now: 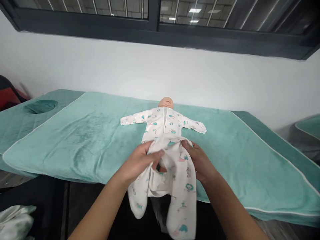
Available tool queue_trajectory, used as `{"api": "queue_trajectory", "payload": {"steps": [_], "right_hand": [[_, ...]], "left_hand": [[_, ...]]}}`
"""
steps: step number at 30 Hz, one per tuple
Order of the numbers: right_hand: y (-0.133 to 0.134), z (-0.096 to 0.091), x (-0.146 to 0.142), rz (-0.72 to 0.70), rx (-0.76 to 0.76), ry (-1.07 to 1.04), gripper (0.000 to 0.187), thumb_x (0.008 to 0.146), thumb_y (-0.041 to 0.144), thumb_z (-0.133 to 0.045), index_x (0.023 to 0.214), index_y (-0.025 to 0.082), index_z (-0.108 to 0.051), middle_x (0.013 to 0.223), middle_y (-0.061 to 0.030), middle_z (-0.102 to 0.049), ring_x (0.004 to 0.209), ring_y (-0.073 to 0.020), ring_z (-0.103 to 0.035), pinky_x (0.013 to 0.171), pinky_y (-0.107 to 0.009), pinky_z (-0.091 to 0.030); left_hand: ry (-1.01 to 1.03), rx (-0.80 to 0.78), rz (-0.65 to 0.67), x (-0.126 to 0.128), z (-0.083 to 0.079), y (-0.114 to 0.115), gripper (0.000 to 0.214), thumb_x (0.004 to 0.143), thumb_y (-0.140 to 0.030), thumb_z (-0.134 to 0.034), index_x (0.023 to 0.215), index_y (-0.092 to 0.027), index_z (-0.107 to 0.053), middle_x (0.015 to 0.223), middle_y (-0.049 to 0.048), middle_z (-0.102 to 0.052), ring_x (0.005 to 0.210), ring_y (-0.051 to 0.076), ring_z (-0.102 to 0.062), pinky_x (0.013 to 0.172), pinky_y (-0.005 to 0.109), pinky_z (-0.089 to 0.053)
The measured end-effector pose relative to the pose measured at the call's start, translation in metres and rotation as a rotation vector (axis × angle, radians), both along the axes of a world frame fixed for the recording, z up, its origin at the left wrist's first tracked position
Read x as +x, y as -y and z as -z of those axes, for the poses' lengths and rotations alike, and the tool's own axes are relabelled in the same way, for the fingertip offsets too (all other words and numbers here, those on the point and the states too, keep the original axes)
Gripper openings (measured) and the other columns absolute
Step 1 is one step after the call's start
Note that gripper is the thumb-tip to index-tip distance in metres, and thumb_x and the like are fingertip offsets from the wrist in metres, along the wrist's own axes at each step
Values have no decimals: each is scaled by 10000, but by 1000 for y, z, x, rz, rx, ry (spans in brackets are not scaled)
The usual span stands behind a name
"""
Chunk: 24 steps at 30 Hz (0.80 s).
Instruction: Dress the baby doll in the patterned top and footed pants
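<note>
A baby doll (166, 102) lies on its back on the bed in a white top (162, 123) printed with small teal and pink figures, its sleeves spread to both sides. In front of it I hold up matching white baby pants (183, 186), whose two legs hang down over the bed's near edge. My left hand (140, 161) is closed on the cloth at the left, thumb on top and some fingers inside an opening. Closed on the right upper edge, my right hand (197, 158) has its other fingers partly behind the fabric. The cloth hides the doll's lower body.
A teal cover (82, 133) with white piping lies over the massage bed, which has a face hole (41, 106) at the left. Behind stands a white wall (112, 66) under a dark-framed window (152, 26). Crumpled pale cloth (16, 221) sits at lower left.
</note>
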State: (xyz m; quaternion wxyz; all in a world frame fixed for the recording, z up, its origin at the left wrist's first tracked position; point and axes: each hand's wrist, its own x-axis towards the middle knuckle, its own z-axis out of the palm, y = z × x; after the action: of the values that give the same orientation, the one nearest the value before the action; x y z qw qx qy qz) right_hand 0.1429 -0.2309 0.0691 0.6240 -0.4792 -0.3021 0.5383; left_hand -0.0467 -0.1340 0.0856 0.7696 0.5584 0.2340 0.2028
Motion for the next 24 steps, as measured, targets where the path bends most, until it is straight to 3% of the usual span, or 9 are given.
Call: {"api": "queue_trajectory", "payload": {"steps": [2,5,6,8,11,14,19,24], "right_hand": [[-1,1,-1,-114,-1,4,377,807,547,-705,854,173,-703,718,-13,-677,605,-134,-588,582,-249,-469],[1,4,-2,-396,-17,129,396,729,482,-796,964,171,-728,861,-34,-720,764,-191,-652,689,-303,-518],[1,4,-2,-438,-16,160,391,734,446,-801,1004,173,-730,905,-40,-728,820,-208,-664,736,-327,-527],[-1,4,-2,-365,2,162,358,787,422,-765,1052,185,-727,947,-48,-738,861,-216,-676,790,-353,-530],[-5,3,-1,-112,41,79,362,844,457,-706,1102,204,-715,949,-55,-745,812,-196,-686,783,-336,-529],[-3,4,-1,-42,37,42,365,850,455,-704,1108,196,-713,952,-63,-746,796,-188,-687,782,-323,-527],[32,23,-17,-213,-131,-28,360,871,440,-682,1104,166,-712,966,-90,-739,825,-205,-691,788,-337,-521],[73,55,-40,-384,-249,-176,427,807,450,-739,1123,168,-689,941,-77,-726,859,-226,-689,817,-349,-514]], "left_hand": [[122,-83,-190,9,-2,-4,242,827,-362,-709,967,-166,-687,748,16,-671,702,164,-632,700,276,-489],[249,-178,-302,21,-3,-9,381,817,-328,-723,1166,-195,-644,962,47,-727,840,207,-686,799,314,-513],[269,-202,-311,24,-2,-10,407,819,-327,-721,1195,-197,-633,1006,55,-729,868,216,-691,827,327,-515],[282,-254,-312,27,0,-10,450,830,-345,-713,1242,-191,-616,1047,76,-730,898,227,-697,866,348,-517],[241,-303,-251,26,4,-8,500,848,-390,-695,1286,-165,-602,1073,114,-729,926,244,-698,869,360,-523],[96,-254,-126,15,4,-3,488,836,-417,-708,1241,-153,-641,1064,128,-736,916,258,-703,828,355,-533],[-141,-47,215,-15,2,13,504,770,-348,-770,1239,-200,-662,1134,101,-727,1004,291,-690,875,380,-520],[-304,177,234,-36,17,34,414,902,-370,-583,1300,-268,-626,1261,63,-672,1158,283,-612,982,403,-457]]}}
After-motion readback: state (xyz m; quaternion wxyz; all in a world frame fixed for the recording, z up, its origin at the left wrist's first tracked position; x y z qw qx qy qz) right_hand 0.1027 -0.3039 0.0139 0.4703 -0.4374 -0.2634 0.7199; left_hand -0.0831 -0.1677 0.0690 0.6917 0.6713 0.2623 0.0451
